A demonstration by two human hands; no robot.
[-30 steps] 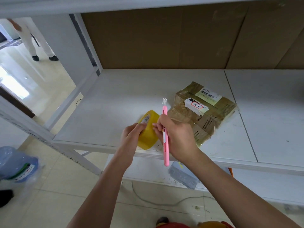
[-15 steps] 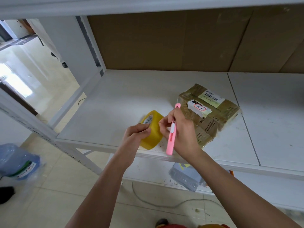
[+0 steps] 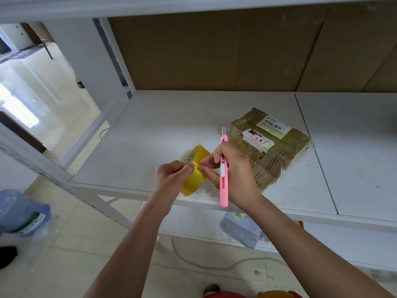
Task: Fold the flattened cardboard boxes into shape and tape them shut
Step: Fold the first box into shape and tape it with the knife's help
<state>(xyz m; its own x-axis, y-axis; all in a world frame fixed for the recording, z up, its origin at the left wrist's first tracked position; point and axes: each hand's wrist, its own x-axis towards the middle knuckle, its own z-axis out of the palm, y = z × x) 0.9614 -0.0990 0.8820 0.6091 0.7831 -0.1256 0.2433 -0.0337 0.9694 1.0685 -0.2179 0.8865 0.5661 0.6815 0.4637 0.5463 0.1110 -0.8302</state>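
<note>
A person stands at a white metal shelf [image 3: 150, 125] and works with both hands close together over its front edge. The left hand [image 3: 169, 179] pinches the rim of a roll of yellowish packing tape [image 3: 194, 181], thumb and fingertips pressed at the top of the roll. The right hand [image 3: 234, 177] meets it there: its fingers reach across to the same spot on the roll, while the rest of the hand grips a pink utility knife [image 3: 223, 173], held upright with its tip pointing away from the person.

A second ago the knife stood clear above the roll with a scrap of tape at its tip; now no scrap shows there, and the right hand has moved in so that the two sets of fingertips touch at the tape. The camera has also drifted slightly closer and to the right. This suggests the person is now picking for the loose end of the tape, probably to pull a fresh strip.

The cardboard box [image 3: 268, 151] sits on the shelf just behind and right of the right hand. It is already folded into shape, wrapped in clear tape, with a barcode label [image 3: 274, 124] on top. Whether it needs more tape cannot be told.
</note>
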